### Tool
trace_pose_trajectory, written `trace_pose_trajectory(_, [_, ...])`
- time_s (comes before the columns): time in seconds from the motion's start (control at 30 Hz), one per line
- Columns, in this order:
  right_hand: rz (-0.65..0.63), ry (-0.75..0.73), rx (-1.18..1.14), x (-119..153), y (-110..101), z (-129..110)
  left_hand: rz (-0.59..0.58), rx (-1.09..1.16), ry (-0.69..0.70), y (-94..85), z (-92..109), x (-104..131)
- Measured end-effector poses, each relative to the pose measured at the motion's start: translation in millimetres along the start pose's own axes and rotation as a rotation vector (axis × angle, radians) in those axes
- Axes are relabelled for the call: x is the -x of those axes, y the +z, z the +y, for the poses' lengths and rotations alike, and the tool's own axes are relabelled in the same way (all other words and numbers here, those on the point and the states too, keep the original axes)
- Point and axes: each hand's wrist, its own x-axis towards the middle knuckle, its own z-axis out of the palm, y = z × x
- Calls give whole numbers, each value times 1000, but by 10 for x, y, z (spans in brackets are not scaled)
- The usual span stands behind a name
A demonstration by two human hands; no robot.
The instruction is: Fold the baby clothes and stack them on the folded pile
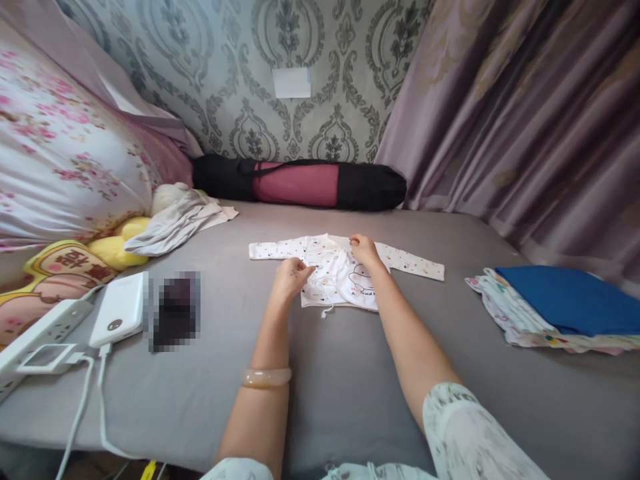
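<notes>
A small white wrap-front baby shirt (327, 293) lies spread on the grey bed sheet, both sleeves stretched out sideways. It has tiny coloured prints, a drawn animal with lettering on the front panel, and a thin tie hanging at the lower edge. My left hand (291, 277) is closed in a pinch at the left side of the shirt's front. Near the neckline, on the right, my right hand (365, 252) has its thumb and fingers pinched on the cloth. My right hand and forearm hide part of the right side of the shirt.
Folded clothes with a blue piece on top (570, 300) lie at the right. A black and red long bag (300, 183) rests against the wall. On the left are a white power bank (120, 310), a power strip (45, 340), cables, a yellow cushion (65, 267) and a crumpled grey cloth (180, 220).
</notes>
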Motion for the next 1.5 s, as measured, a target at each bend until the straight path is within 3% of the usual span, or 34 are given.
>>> trace_pose_trajectory(0.07, [13,-38,50,73,37,18,16,24,109,76,103,-14])
trace_pose_trajectory(0.2, [-11,-116,168,216,108,2,-92,-33,230,239,318,-143])
trace_pose_trajectory(0.37, [-23,-135,234,292,95,-32,-114,-203,120,488,492,-393])
trace_pose_trajectory(0.6, [-64,-64,249,303,39,-98,-35,-315,-1,776,437,-464])
trace_pose_trajectory(0.87, [-101,-166,245,237,49,-37,-69,-313,-13,769,465,-446])
trace_pose_trajectory(1.17, [-130,-135,264,215,41,-18,-82,-335,-35,765,488,-427])
trace_pose_trajectory(1.5, [-104,-112,168,232,1,15,-131,-201,-28,699,490,-461])
